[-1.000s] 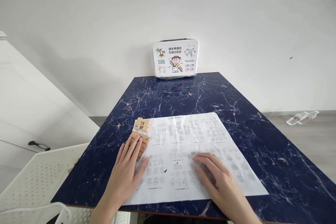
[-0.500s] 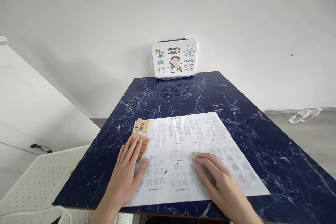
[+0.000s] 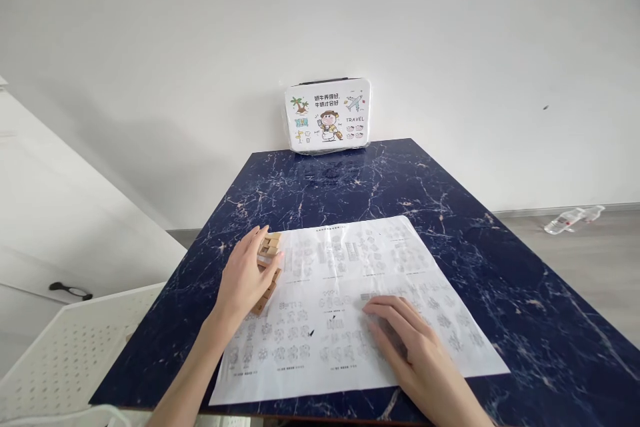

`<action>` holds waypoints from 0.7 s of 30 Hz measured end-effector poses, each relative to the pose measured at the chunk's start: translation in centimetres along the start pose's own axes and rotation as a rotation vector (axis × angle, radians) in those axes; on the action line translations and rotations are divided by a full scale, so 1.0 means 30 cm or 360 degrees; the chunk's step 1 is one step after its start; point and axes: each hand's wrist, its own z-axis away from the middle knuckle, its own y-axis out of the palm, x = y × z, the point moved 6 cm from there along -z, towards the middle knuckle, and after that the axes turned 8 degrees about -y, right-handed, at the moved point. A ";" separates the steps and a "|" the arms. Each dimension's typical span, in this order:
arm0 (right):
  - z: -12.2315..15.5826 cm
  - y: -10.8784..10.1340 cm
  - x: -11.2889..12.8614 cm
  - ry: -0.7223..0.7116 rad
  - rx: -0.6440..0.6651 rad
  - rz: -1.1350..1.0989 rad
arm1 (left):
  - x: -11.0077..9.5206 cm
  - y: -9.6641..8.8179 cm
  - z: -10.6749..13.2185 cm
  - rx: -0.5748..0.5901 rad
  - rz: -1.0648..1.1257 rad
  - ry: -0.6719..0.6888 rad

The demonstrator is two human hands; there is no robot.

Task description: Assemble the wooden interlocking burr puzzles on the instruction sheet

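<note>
Head view, and what a spread of things there was! At the far end of the dark blue marbled table [image 3: 320, 193], a white case [image 3: 329, 115] stood against the wall [image 3: 450, 67]. Over on the left, a perforated white rack [image 3: 50, 353] sat beside the table, near a black handle [image 3: 71, 291]; away right, a clear plastic bottle [image 3: 574, 220] lay on the floor [image 3: 590, 257].

Then the lettering: the case read "奶牛养得好, 牛奶才会好", with "TRAVEL" under a plane! The sheet's [image 3: 345, 317] fine print was too small to read, as was the bottle's red marking.

Now the hands! At the sheet's left edge lay the wooden blocks [image 3: 271, 244], partly blocked from sight by the left hand [image 3: 243, 275], fingers and thumb curved over them; whether it gripped any, one couldn't tell. The right hand [image 3: 413, 347] rested on the sheet, loosely bent, nothing seen in its grasp.
</note>
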 end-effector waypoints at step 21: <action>-0.003 0.000 -0.005 -0.0037 -0.0025 0.0013 | -0.036 0.055 -0.106 0.0034 -0.0217 0.0049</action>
